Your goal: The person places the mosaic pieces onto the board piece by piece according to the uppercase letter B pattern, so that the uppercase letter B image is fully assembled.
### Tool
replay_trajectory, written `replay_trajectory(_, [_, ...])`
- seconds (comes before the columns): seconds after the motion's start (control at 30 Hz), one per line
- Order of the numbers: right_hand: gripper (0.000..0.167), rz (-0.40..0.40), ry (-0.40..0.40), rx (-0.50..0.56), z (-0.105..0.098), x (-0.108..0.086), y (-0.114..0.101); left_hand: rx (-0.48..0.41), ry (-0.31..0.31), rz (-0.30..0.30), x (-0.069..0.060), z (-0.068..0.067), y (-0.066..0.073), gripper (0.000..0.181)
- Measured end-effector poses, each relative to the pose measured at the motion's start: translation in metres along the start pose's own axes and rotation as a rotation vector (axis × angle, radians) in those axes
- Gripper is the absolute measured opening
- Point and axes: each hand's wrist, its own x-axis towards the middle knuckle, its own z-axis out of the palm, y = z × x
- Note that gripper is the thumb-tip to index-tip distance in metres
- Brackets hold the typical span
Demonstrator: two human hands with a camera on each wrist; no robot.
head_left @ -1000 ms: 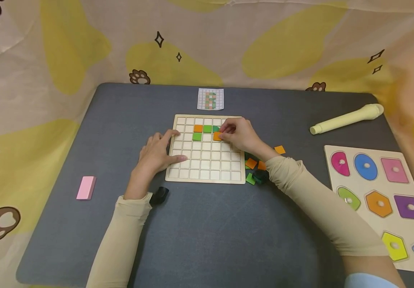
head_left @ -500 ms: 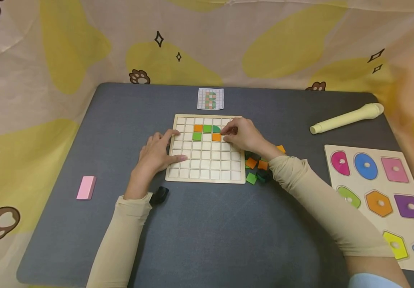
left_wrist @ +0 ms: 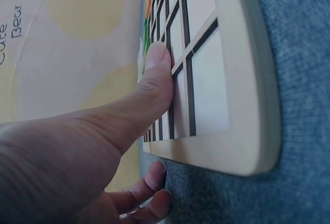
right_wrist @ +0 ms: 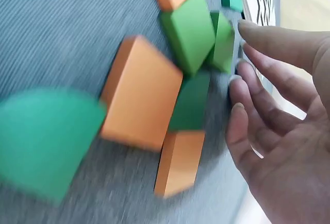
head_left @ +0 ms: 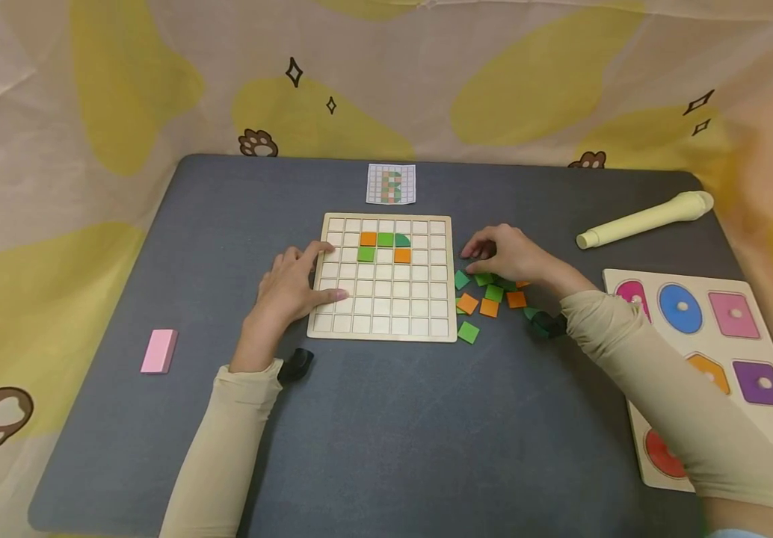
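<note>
In the head view, a wooden grid board (head_left: pixel 420 310) lies near the middle of a dark table (head_left: pixel 386 448), toward its far edge. The left hand (head_left: pixel 288 288) is spread at the board's left edge, its thumb reaching over onto the squares and its index fingertip at the rim. Five tiles sit in the grid: an orange tile (head_left: pixel 368 239), a green tile (head_left: pixel 385 239) and a rounded dark green tile (head_left: pixel 403 240) side by side in the second row from the far edge, then another green and another orange in the third row, one square between them. The right hand (head_left: pixel 510 252), fingers loosely bent and gripping nothing that shows, is over the far side of the loose tiles (head_left: pixel 490 308) beside the board's right edge. A patterned card (head_left: pixel 391 184) lies by the table's far edge, a pale yellow microphone-shaped object (head_left: pixel 645 221) toward the far right corner, a shape puzzle (head_left: pixel 696 342) along the right edge, and a pink block (head_left: pixel 158 351) near the left edge. In the left wrist view, the thumb lies on the grid near a corner, with other fingers beyond the board's edge. In the right wrist view, the fingertips are just beside a green tile; whether they touch it I cannot tell.
</note>
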Motion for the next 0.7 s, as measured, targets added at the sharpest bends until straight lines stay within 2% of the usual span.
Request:
replay_trajectory(0.3, [0.023, 0.029, -0.07, -0.005, -0.013, -0.019, 0.009, 0.008, -0.002, -0.003, 0.0, 0.0, 0.0, 0.087])
replay_trajectory(0.6, [0.059, 0.027, -0.195, 0.024, -0.01, -0.03, 0.011, 0.007, -0.001, -0.003, 0.0, 0.0, 0.0, 0.086])
replay_trajectory(0.7, [0.052, -0.005, -0.211, 0.036, -0.005, -0.034, 0.012, 0.009, -0.002, -0.004, 0.0, 0.0, 0.0, 0.086])
